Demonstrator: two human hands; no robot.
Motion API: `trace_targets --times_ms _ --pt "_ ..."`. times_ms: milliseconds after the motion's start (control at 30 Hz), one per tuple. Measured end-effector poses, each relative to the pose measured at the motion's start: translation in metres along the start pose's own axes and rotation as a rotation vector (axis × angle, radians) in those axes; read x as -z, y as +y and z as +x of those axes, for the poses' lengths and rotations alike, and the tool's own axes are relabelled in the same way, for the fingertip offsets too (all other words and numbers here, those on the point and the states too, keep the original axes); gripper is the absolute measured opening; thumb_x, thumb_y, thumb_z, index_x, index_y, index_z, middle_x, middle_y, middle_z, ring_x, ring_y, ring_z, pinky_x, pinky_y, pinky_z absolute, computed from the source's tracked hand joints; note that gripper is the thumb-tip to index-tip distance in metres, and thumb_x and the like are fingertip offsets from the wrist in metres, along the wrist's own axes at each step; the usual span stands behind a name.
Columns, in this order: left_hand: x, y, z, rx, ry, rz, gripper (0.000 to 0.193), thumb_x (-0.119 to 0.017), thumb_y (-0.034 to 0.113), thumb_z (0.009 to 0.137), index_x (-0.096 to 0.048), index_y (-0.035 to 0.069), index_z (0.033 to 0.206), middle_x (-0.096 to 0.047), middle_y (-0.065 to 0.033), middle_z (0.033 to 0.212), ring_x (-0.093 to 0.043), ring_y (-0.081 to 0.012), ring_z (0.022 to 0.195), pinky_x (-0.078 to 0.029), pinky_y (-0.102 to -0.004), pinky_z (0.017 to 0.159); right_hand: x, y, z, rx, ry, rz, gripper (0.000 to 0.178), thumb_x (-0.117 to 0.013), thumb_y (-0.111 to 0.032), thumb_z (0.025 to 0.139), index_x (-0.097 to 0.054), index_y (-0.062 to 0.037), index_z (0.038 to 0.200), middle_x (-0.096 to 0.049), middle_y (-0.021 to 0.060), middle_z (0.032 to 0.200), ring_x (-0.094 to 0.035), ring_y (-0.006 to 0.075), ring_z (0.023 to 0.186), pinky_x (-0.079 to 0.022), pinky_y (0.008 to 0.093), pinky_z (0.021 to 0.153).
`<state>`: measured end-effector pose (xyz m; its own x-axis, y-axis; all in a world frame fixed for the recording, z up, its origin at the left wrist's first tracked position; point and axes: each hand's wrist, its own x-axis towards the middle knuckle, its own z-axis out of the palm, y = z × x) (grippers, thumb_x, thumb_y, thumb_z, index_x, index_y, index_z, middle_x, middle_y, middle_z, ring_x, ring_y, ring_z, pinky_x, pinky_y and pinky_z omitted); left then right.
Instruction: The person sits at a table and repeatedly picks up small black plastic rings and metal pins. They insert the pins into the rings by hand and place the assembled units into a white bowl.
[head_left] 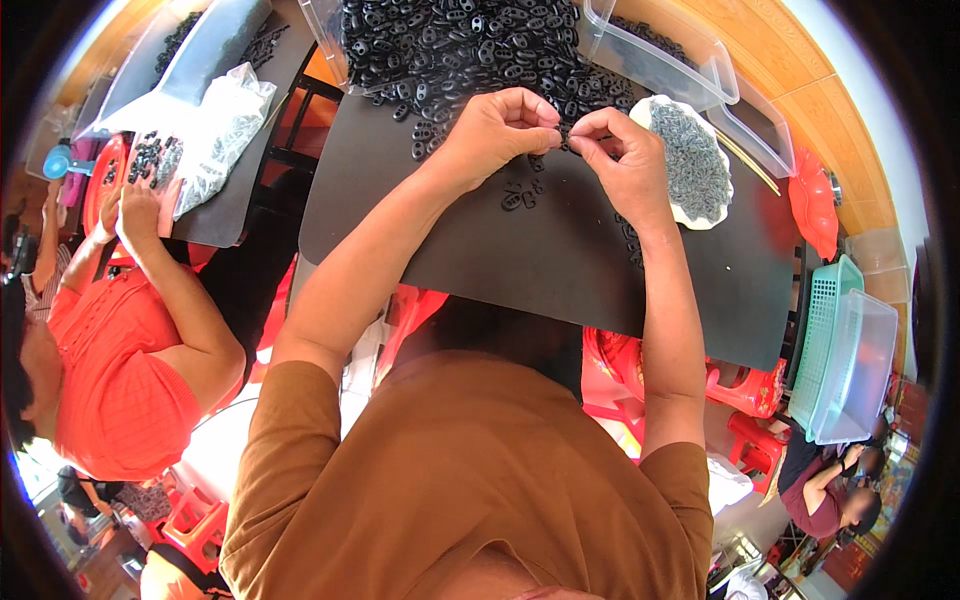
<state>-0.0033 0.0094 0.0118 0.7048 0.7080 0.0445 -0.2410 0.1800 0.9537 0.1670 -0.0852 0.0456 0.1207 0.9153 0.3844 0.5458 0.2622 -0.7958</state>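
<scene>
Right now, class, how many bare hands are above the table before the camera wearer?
2. The left hand is at the near edge of the heap of black oval pieces; the right hand is beside the white scalloped dish. No others appear hidden there.

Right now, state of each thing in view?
left hand: pinched on small black part
right hand: pinched at that part too
black heap: piled, unsorted-looking
loose black pieces: scattered on dark tabletop
white dish: filled with small grey pieces
clear bin: uncovered, black pieces inside
plastic bag: crumpled, partly filled
</scene>
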Motion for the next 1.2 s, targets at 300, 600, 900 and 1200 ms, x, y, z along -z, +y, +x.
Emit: trace_targets --times_ms 300,600,900,1200 --pt "-0.001 0.001 0.000 -0.037 0.008 0.138 0.018 -0.073 -0.002 0.080 -0.065 0.002 0.095 -0.068 -0.0042 0.090 -0.066 -0.0108 0.083 -0.054 -0.0243 0.077 0.000 -0.004 0.000 0.118 -0.016 -0.107 0.010 -0.068 0.003 0.081 -0.064 -0.0041 0.087 -0.067 0.0039 0.080 -0.064 0.0146 0.069 -0.051 0.0265 0.061" --pt "-0.003 0.001 -0.002 -0.077 0.013 0.276 0.016 -0.073 -0.001 0.081 -0.065 0.001 0.094 -0.069 -0.0034 0.088 -0.066 -0.0089 0.081 -0.054 -0.0234 0.076 -0.004 -0.002 -0.002 0.168 -0.052 -0.192 0.008 -0.066 -0.002 0.085 -0.059 -0.0042 0.089 -0.066 0.0089 0.081 -0.065 0.0246 0.068 -0.050 0.0304 0.061" --pt "0.000 0.001 -0.001 -0.050 0.045 0.114 0.018 -0.074 0.000 0.080 -0.064 0.001 0.095 -0.067 -0.0060 0.087 -0.065 -0.0106 0.079 -0.054 -0.0240 0.072 -0.001 0.003 -0.001 -0.107 -0.082 0.046 0.010 -0.065 -0.003 0.087 -0.062 -0.0025 0.097 -0.068 0.0074 0.085 -0.066 0.0148 0.076 -0.051 0.0275 0.066" --pt "0.001 0.000 0.000 -0.052 0.032 0.127 0.020 -0.074 -0.002 0.079 -0.063 0.002 0.095 -0.069 -0.0063 0.090 -0.067 -0.0126 0.083 -0.055 -0.0252 0.077 -0.003 -0.001 0.000 0.072 -0.115 -0.183 0.010 -0.058 -0.011 0.092 -0.057 -0.0005 0.090 -0.060 0.0132 0.079 -0.060 0.0280 0.072 -0.047 0.0356 0.066"
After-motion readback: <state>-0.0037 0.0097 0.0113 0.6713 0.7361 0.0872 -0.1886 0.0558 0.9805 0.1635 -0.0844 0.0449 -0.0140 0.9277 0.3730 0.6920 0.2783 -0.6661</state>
